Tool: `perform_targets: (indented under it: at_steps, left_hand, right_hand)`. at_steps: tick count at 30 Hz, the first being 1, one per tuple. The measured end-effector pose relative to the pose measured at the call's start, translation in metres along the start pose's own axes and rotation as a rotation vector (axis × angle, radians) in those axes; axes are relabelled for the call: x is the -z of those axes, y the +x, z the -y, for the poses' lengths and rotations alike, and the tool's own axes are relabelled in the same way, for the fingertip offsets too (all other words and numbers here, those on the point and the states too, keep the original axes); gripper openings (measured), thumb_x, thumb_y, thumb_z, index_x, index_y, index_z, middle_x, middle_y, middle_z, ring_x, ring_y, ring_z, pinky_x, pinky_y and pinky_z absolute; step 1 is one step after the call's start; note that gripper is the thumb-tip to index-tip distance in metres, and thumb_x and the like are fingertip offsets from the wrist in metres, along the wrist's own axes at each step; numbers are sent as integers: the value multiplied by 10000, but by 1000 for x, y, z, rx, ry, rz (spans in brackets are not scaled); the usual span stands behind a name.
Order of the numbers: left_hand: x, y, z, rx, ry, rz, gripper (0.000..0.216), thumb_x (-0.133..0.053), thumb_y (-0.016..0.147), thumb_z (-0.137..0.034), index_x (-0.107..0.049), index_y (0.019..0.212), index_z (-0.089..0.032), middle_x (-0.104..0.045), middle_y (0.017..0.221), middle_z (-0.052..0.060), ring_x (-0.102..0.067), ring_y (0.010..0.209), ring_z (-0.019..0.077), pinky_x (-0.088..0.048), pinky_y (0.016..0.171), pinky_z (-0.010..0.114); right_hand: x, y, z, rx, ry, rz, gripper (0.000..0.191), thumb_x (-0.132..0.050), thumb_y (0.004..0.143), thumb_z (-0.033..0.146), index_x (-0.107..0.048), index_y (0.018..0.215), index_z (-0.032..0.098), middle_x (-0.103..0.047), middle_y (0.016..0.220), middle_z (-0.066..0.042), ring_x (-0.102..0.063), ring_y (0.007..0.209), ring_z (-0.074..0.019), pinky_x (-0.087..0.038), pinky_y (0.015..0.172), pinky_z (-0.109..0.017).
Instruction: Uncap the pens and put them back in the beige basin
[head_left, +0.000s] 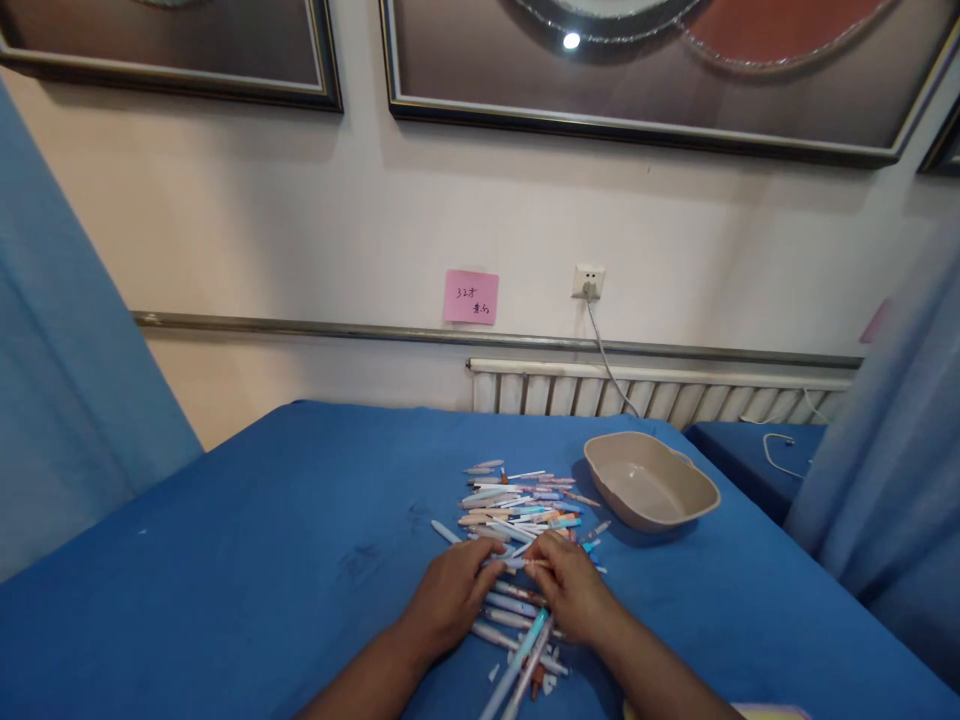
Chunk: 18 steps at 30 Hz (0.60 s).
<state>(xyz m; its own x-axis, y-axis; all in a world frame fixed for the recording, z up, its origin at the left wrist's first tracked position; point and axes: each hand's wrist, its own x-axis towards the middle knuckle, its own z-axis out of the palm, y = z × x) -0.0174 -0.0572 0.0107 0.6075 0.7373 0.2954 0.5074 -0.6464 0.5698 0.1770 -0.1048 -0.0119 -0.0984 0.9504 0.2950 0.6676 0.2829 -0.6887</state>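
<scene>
The left hand and right hand meet over a spread of pens on the blue cloth. The left thumb and fingertips are clamped on 1 end of a pale pen; the right thumb and fingertips are clamped on the other end. This 2-point grip probably serves to hold the pen level and steady, just above the spread. Most pens lie roughly crosswise in a loose column, likely so that each is within easy reach of either hand. 2 long pens lie aslant at the near end, beside small white pieces; the reason for their angle is unclear. The tan basin sits right of the far pens, apart from both hands, seemingly to give the wrists room
</scene>
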Motion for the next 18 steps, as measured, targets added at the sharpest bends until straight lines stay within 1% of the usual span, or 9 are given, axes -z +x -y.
perform_targets:
  at_steps: [4, 6, 8, 9, 11, 12, 13, 15, 18]
  left_hand:
    - [5, 3, -3, -65, -33, -67, 395, -578, 819, -274, -495, 1203, -230, -591, 1170, 76, -537, 1071, 224, -423, 935, 340]
    - [7, 4, -4, -82, -52, -51, 312, -556, 835, -263, -534, 1145, -232, -613, 1118, 64, -547, 1050, 216, -424, 924, 326]
    - [7, 5, -3, -15, -67, -17, 200, -459, 892, -278, -583, 1042, -234, -657, 968, 37, -604, 914, 191, -460, 835, 294]
    - [7, 6, -2, 43, -72, -1, 213, -415, 912, -294, -592, 1014, -234, -668, 897, 25, -624, 832, 182, -473, 782, 284]
    - [6, 6, 3, 147, -83, -1, 252, -377, 926, -321, -587, 1029, -229, -676, 835, 14, -637, 748, 174, -481, 726, 276]
    - [5, 7, 6, 167, -92, -17, 254, -395, 919, -328, -573, 1067, -225, -678, 856, 18, -638, 762, 177, -482, 735, 278]
    - [4, 6, 7, 159, -101, -36, 270, -443, 897, -331, -550, 1118, -219, -676, 915, 29, -634, 816, 183, -479, 769, 284]
    - [3, 6, 9, 79, -101, -44, 350, -548, 838, -313, -523, 1173, -216, -652, 1024, 47, -605, 923, 195, -459, 842, 296]
    - [3, 6, 8, -39, -26, 44, 206, -532, 852, -281, -602, 1039, -232, -656, 965, 35, -585, 918, 195, -450, 834, 298]
  right_hand:
    - [2, 0, -2, 24, -3, 21, 78, -491, 845, 178, -566, 848, 198, -595, 844, -20, -546, 808, -163, -373, 707, -255]
    - [3, 0, -2, 21, 10, 19, 77, -489, 850, 181, -563, 843, 201, -592, 845, -16, -545, 814, -161, -373, 711, -256]
    - [4, 0, -2, 12, 15, 3, 77, -487, 854, 182, -559, 837, 203, -588, 841, -14, -542, 816, -160, -373, 711, -256]
    - [5, 0, -2, 10, 13, -6, 77, -486, 855, 182, -557, 836, 203, -586, 841, -14, -541, 816, -160, -373, 713, -257]
    - [5, 0, -2, 9, 7, -12, 77, -484, 856, 180, -557, 843, 203, -583, 847, -15, -541, 820, -161, -374, 718, -259]
    - [5, -1, -2, 9, 1, -11, 79, -482, 856, 178, -556, 844, 203, -583, 850, -17, -541, 821, -162, -374, 719, -259]
    - [4, -1, -2, 7, -7, -11, 82, -479, 857, 176, -555, 841, 202, -581, 850, -18, -541, 820, -162, -375, 717, -260]
    - [3, -1, -2, 3, -24, -8, 85, -475, 858, 174, -553, 835, 200, -579, 847, -21, -542, 814, -163, -377, 710, -260]
    - [4, -1, -3, 13, -52, 2, 93, -466, 864, 180, -552, 834, 199, -580, 849, -26, -542, 818, -167, -382, 717, -264]
